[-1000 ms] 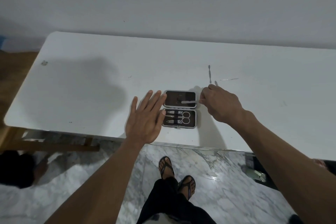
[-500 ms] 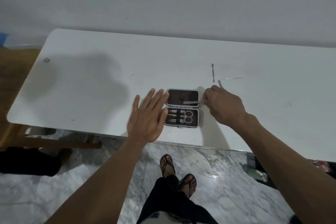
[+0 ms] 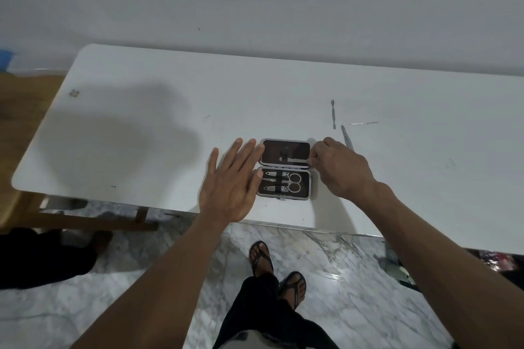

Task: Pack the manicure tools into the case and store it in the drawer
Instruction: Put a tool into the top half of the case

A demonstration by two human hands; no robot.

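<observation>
Case (image 3: 285,168) lies open near the front edge of the white table (image 3: 141,122), hinge running left to right. Its near half holds scissors (image 3: 292,182) and two clippers under a strap; judged from this, that half is packed. Right hand (image 3: 340,170), at 3 o'clock from the case, pinches a flat metal tool (image 3: 296,161) between its fingertips and guides it across the far half toward the strap there; whether the tool is seated cannot be told. Left hand (image 3: 229,184), at 9 o'clock, is flat with fingers spread, grasping nothing, its fingertips touching the left rim of the case, apparently to steady it. Three loose tools lie beyond the right hand, at about 1 o'clock from the case: a double-ended pusher (image 3: 333,115), a thin probe (image 3: 364,123) and a slim tool (image 3: 346,136) partly hidden by the knuckles. Remaining work, by estimate: seat the held tool, load the three loose ones, close the case, store it. No drawer is in view.
</observation>
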